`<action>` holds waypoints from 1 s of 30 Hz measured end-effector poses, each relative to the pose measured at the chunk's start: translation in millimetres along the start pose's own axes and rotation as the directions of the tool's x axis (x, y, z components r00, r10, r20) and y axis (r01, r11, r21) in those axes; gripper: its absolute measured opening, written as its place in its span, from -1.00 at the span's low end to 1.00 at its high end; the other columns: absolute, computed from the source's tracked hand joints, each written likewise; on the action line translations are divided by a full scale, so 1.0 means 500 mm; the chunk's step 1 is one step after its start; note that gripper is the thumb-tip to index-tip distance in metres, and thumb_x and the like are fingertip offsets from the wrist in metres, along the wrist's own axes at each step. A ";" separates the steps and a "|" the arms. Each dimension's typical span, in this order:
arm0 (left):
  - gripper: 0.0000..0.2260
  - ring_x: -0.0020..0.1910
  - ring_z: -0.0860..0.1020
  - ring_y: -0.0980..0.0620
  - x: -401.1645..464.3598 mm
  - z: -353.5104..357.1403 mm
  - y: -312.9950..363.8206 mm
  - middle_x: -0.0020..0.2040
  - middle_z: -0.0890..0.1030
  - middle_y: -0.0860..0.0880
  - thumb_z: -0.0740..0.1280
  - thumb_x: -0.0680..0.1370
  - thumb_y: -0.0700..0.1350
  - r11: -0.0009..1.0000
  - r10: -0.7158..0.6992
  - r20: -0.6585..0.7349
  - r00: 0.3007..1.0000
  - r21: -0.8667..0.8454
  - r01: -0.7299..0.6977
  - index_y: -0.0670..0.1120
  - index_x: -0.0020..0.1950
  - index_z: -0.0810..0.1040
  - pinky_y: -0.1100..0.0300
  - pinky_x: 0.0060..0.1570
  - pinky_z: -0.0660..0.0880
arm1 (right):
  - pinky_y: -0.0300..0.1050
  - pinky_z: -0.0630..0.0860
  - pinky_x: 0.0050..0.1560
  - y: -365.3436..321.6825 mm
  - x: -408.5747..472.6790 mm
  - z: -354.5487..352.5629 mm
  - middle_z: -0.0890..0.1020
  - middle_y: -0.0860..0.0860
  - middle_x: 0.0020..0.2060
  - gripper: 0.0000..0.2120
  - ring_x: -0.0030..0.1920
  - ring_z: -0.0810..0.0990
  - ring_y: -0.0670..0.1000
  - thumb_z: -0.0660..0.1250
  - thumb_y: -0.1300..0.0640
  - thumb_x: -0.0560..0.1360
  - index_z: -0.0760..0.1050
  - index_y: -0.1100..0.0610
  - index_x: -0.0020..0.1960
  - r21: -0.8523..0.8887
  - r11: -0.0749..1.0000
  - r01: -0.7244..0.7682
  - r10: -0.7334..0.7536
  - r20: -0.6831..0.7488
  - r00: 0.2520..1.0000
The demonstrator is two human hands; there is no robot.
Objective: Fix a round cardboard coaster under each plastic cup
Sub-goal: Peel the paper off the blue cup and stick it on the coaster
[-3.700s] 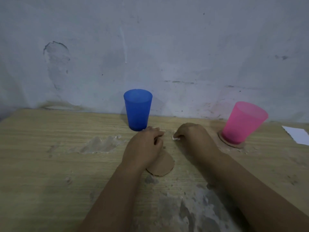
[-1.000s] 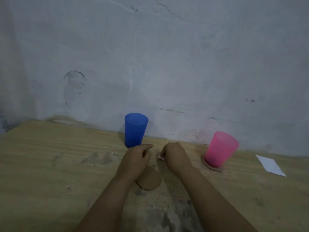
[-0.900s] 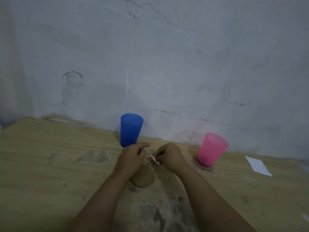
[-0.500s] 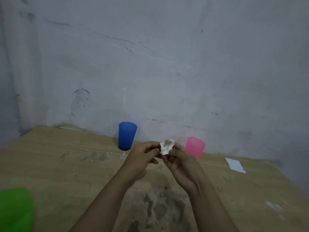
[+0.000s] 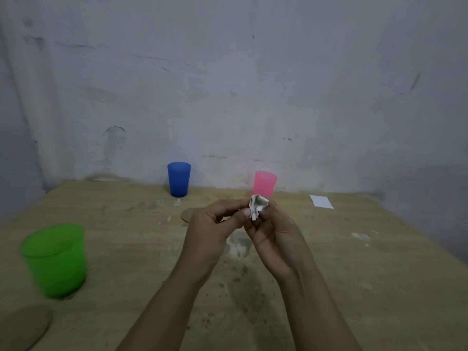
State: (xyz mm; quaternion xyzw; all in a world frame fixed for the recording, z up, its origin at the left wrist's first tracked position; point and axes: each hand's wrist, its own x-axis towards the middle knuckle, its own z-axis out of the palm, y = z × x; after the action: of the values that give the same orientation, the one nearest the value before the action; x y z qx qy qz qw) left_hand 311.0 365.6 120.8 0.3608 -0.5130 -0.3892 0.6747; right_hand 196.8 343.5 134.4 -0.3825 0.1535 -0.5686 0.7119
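Note:
My left hand and my right hand are raised above the table and together pinch a small crumpled white scrap. A blue cup stands upright at the back near the wall. Behind the scrap stands a pink cup, its base hidden by my hands. A green cup stands near left. One round cardboard coaster lies flat, partly hidden behind my left hand. Another coaster lies at the bottom left corner.
The wooden table is worn, with grey patches and small white flecks. A white paper slip lies at the back right. A grey wall rises right behind the table's far edge.
Both hands lifted off the table with the white scrap and now hold it up between them. The view pulled back, bringing the green cup and a second coaster into sight.

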 end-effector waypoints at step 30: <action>-0.95 -0.17 0.59 0.18 -0.262 0.155 -0.101 -0.18 0.64 0.10 0.44 0.45 -0.20 0.781 0.274 0.430 0.860 0.423 -0.460 -0.07 -0.12 0.65 0.23 -0.13 0.55 | -0.14 0.62 -0.13 -0.023 -0.366 -0.221 0.66 0.25 -0.16 -0.71 -0.05 0.64 0.21 0.45 0.23 0.24 0.59 0.33 -0.07 -0.177 0.984 0.028 -0.087 -0.337 0.937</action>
State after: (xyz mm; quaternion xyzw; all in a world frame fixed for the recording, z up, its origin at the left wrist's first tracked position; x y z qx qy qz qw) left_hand 205.6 454.1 38.6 0.3438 -0.7688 -0.1544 0.5167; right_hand 60.5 471.5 30.3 -0.3408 0.3118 -0.6321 0.6222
